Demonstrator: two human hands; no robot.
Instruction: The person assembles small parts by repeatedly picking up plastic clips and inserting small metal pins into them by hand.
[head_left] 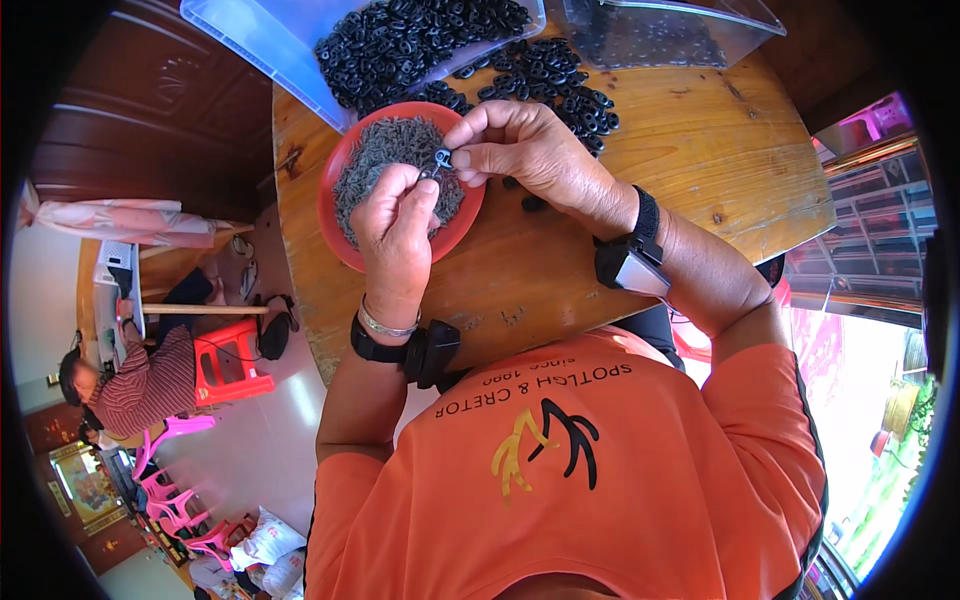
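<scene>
Both my hands meet over a red bowl (328,195) heaped with small grey metal pieces, perhaps screws. Between the thumb and fingers of my right hand (540,160) is a small black oval part (443,157) with a hole. My left hand (395,220) pinches a thin, small grey metal piece (431,174) right beside that part. At this size I cannot tell whether the metal piece sits inside the hole. Each wrist wears a black strapped device.
Behind the bowl, a tipped clear bin (255,50) spills black oval parts (420,45) onto the wooden table (690,150). Another clear bin (690,35) stands at the far right. To the left, another person (150,375) sits near a red stool (228,360) and pink chairs (170,500).
</scene>
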